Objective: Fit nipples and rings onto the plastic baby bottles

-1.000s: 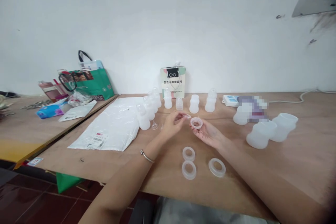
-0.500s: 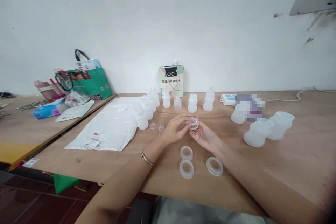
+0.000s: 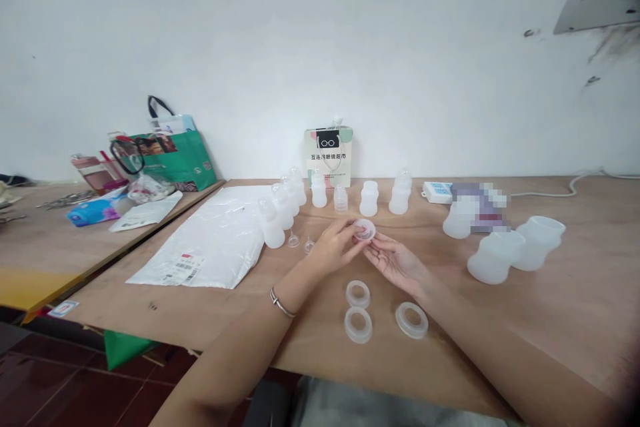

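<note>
My left hand pinches a translucent bottle collar, its thumb and fingers at the near-left rim. What sits inside the collar is too small to make out. Palm up, my right hand has its fingers stretched out just below and right of the collar; whether the fingertips touch it I cannot tell. Two loose collar rings lie nearly touching on the table below my hands, and a third ring lies to their right. Close to my left hand are clear bottle nipples, one partly hidden by the hand.
Several capped feeding bottles stand along a white plastic mailer. Behind are an uncapped bottle, a clear cap and a paper bag. Open bottle bodies stand right, near a white box.
The collar has tipped and moved slightly left in my left hand. My right hand's fingers have loosened from its edge and stretched out. The whole view has shifted slightly.
</note>
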`<state>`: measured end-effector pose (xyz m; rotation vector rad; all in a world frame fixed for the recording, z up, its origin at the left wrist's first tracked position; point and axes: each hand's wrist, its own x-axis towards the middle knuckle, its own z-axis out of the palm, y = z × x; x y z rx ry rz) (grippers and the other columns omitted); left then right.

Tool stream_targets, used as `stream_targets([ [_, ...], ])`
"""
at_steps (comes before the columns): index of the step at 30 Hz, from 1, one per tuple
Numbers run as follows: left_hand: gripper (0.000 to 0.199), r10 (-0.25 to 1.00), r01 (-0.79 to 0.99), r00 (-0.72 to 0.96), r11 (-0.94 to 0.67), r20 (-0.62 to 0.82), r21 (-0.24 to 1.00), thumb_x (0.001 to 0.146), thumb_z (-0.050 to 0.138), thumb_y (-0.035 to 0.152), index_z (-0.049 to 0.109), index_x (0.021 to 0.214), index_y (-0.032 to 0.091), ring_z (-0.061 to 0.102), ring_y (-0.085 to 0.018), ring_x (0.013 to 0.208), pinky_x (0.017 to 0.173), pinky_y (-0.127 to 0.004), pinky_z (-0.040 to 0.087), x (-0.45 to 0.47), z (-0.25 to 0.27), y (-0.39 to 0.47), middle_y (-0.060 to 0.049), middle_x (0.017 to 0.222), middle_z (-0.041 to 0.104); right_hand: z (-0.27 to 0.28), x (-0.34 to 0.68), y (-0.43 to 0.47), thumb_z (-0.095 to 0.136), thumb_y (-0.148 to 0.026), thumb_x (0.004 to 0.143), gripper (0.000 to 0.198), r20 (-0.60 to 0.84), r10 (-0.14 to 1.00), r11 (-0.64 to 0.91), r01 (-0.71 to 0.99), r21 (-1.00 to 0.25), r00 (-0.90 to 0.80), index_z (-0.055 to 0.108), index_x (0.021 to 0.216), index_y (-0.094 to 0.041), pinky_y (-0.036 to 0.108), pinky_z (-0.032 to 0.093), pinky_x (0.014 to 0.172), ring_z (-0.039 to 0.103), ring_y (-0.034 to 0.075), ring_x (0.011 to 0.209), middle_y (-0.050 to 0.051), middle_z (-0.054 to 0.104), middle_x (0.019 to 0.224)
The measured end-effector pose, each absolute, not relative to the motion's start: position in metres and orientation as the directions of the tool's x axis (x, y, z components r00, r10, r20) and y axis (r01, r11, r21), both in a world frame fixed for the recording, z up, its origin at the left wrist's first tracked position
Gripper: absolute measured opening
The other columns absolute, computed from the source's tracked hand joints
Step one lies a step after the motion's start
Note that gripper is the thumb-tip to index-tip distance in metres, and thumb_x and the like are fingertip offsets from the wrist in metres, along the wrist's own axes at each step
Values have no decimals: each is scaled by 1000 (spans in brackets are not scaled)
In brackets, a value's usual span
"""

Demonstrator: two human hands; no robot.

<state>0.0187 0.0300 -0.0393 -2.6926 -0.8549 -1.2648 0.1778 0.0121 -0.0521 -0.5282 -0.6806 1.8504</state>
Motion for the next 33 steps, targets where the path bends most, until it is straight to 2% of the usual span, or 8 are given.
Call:
stream_targets([
  [3,22,449,470,500,-859,741,203,83,49,30,55,100,17,54,-17,100,87,-32,47,18,-39,30,-10,106,55,-58,177,13,50,0,74,27,2,947,-227,-672,-705,-321,63,88,-19,15,50,80,64,8,84,1,68,90],
  [9,24,469,459,459,-852,754,251,80,53,32,54,100,18,55,-16,98,85,-31,47,19,-35,26,-9,104,57,-62,179,16,64,-9,69,12,-26,975,-159,-614,-773,-219,65,77,-19,16,50,72,62,6,69,-2,68,77],
  [14,55,585,501,453,-791,673,351,72,61,34,41,121,20,56,-17,90,82,-31,46,17,-29,23,-6,98,60,-60,180,12,71,-21,63,12,-15,976,-125,-503,-855,-218,64,71,-16,18,47,67,58,7,65,-1,66,69],
  [16,49,603,508,487,-784,632,357,72,60,34,47,117,20,56,-16,86,79,-29,46,17,-28,23,-5,94,59,-62,180,12,71,-23,62,12,-13,977,-115,-476,-872,-214,64,70,-16,20,45,64,56,7,61,-1,65,67],
  [20,30,602,515,508,-785,616,343,69,61,34,60,95,18,57,-14,76,70,-26,46,18,-26,21,-4,85,61,-67,181,18,69,-19,61,11,-59,973,-156,-450,-879,-223,62,69,-16,21,42,58,53,8,55,-1,63,63],
  [25,28,565,469,477,-812,674,348,71,61,34,59,93,18,57,-13,76,71,-24,46,22,-25,18,-3,84,61,-64,182,21,64,-13,59,11,-88,965,-199,-465,-863,-248,62,69,-16,22,41,57,53,9,54,0,64,64],
  [29,30,528,504,406,-810,746,300,74,59,37,58,96,17,56,-13,76,70,-24,47,21,-25,21,-4,84,60,-58,178,14,65,-18,64,5,-67,970,-181,-505,-844,-236,61,67,-17,21,42,58,55,8,56,-1,62,60],
  [33,32,506,539,355,-798,786,270,75,58,39,56,97,17,56,-13,76,69,-25,47,19,-26,23,-4,83,59,-57,175,10,68,-22,63,10,-27,971,-150,-524,-839,-236,61,66,-17,20,43,60,56,8,57,-2,63,60],
])
